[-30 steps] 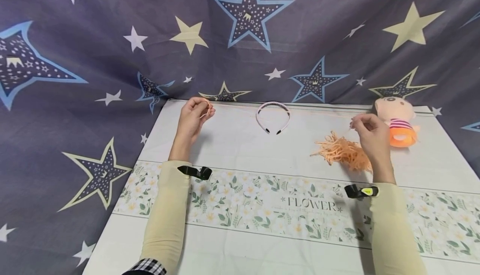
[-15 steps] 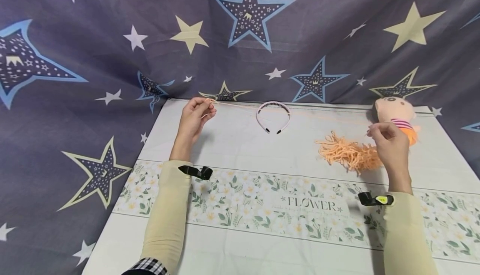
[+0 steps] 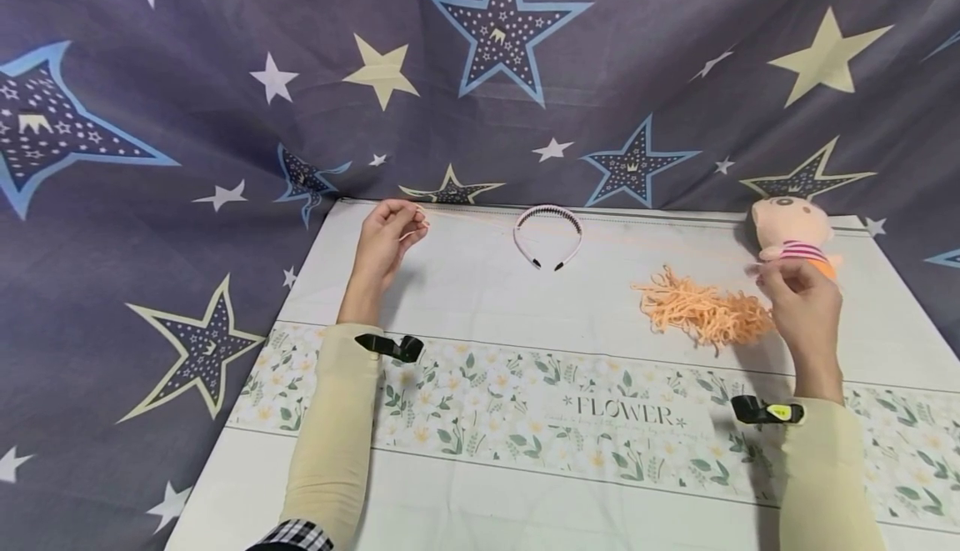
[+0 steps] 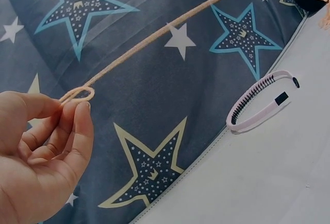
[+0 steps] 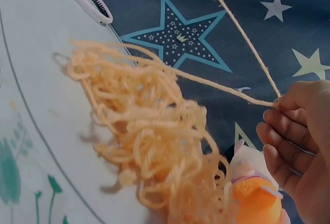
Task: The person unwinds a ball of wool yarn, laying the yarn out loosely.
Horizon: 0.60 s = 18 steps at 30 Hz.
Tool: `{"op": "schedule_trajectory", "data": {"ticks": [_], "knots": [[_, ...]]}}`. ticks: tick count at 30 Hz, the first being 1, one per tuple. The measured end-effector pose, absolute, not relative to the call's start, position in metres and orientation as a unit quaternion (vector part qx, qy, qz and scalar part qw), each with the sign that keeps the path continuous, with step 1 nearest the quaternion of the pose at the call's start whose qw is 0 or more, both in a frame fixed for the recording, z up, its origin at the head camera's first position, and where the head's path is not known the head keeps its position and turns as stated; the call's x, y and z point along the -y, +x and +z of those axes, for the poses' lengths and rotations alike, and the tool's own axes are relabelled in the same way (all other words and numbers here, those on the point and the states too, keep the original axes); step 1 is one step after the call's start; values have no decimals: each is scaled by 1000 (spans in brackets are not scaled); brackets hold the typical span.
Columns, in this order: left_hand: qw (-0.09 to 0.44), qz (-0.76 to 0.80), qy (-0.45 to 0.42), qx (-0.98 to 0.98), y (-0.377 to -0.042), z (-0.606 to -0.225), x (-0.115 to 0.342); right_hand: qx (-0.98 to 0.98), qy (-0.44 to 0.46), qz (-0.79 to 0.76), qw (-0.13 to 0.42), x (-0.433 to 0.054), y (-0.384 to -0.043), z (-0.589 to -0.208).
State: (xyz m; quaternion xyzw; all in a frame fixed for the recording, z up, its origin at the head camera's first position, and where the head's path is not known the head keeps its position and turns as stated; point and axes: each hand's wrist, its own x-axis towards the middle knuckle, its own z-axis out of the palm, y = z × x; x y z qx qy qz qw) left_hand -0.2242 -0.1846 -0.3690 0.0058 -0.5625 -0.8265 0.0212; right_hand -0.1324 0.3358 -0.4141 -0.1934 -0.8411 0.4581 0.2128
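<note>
Between thumb and fingertips, my left hand (image 3: 384,238) pinches an orange yarn strand (image 4: 165,30), and a small loop of it sticks out past the fingers. The strand stretches nearly straight across the back of the table to my right hand (image 3: 806,309), which pinches it between thumb and forefinger. From the right fingertips another length runs back to a tangled pile of yarn (image 3: 697,309) on the table, left of that hand. Large and blurred, the pile fills the middle of the right wrist view. A plush doll (image 3: 791,230) is behind the right hand, its lower part partly hidden.
A pink headband (image 3: 551,208) with dark inner teeth lies at the back middle, close to the taut yarn in the head view. The white tablecloth (image 3: 487,493) has a floral band. A dark star-patterned curtain (image 3: 465,134) hangs at the table's back and left.
My right hand has moved right and toward me, lengthening the strand between the hands. The yarn pile has shifted slightly right. My left hand stays in place, its loop now smaller.
</note>
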Motion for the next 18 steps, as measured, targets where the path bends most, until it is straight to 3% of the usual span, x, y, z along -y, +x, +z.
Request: {"op": "schedule_trajectory", "data": {"ticks": [18], "knots": [[-21,-772,34,634,-224,-381,182,882,-220,386,156,-345,-122,-422]]}}
